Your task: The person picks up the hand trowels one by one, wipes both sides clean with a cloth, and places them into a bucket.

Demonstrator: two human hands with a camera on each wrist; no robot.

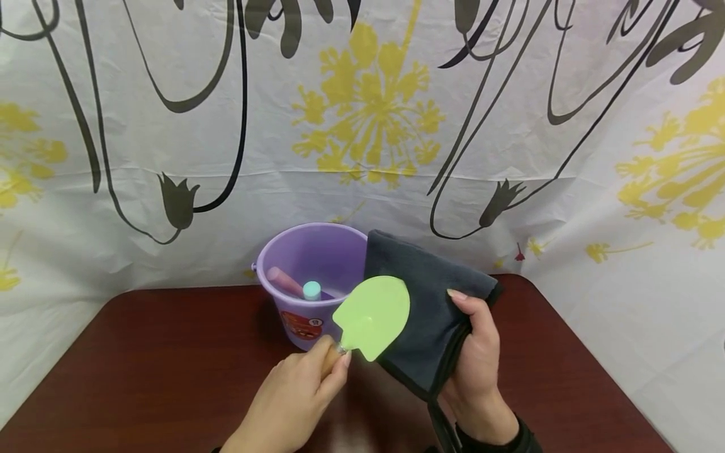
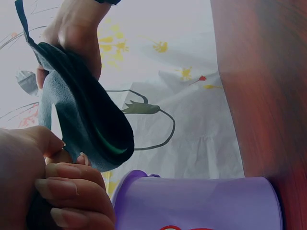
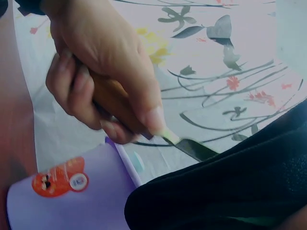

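Observation:
My left hand (image 1: pixel 294 393) grips the wooden handle of a small shovel with a light green blade (image 1: pixel 376 314). The blade points up and to the right, in front of a dark grey folded cloth (image 1: pixel 436 283). My right hand (image 1: pixel 478 365) holds this cloth by its right side, thumb on the front face, and a dark strap hangs below it. In the right wrist view the shovel's wooden handle (image 3: pixel 117 103) lies inside the left hand's curled fingers, its blade edge close to the cloth (image 3: pixel 230 177). Whether blade and cloth touch I cannot tell.
Behind the hands a purple bucket (image 1: pixel 323 251) stands on the dark red table (image 1: pixel 158 365). Inside it are a pink rod-like item (image 1: pixel 285 281) and something with a turquoise top (image 1: pixel 311 290). A white patterned curtain (image 1: pixel 362 207) hangs along the table's back edge.

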